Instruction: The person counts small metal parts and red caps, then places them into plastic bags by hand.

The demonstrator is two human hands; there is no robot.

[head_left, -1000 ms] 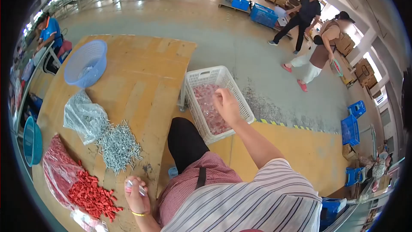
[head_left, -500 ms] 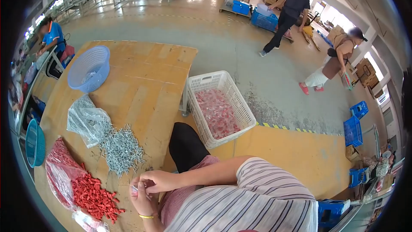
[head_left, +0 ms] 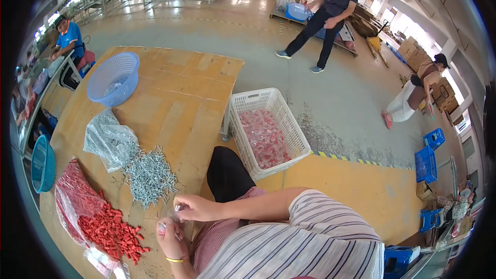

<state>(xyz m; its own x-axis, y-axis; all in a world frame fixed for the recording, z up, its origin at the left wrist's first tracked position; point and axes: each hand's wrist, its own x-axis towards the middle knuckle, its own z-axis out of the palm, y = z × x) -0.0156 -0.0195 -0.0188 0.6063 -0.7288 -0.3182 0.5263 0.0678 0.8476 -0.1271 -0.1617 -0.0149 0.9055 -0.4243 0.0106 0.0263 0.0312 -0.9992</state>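
My left hand (head_left: pixel 173 240), with a yellow bracelet at the wrist, is closed on a small clear plastic bag (head_left: pixel 162 228) that shows red inside. Just above it, my right hand (head_left: pixel 199 209) pinches a small silvery piece, which looks like a screw (head_left: pixel 179 208); fingers partly hide it. Both hands are over the table's near edge. A heap of silver screws (head_left: pixel 150 178) lies beyond them, partly spilling from a clear bag (head_left: pixel 107 137). Red plastic wall plugs (head_left: pixel 111 230) spread out of another clear bag (head_left: pixel 75 196) on the left.
A blue basket (head_left: pixel 114 80) stands on the wooden table (head_left: pixel 175 88); a teal basket (head_left: pixel 43 165) is at its left. On the floor, a white crate (head_left: pixel 268 165) holds many small red-and-clear packets. Several people are around, one walking (head_left: pixel 336 5) at the back.
My right hand has moved up, away from my left hand, with a silvery piece now visible at its fingertips. The left hand stays nearly in place. People in the background have moved.
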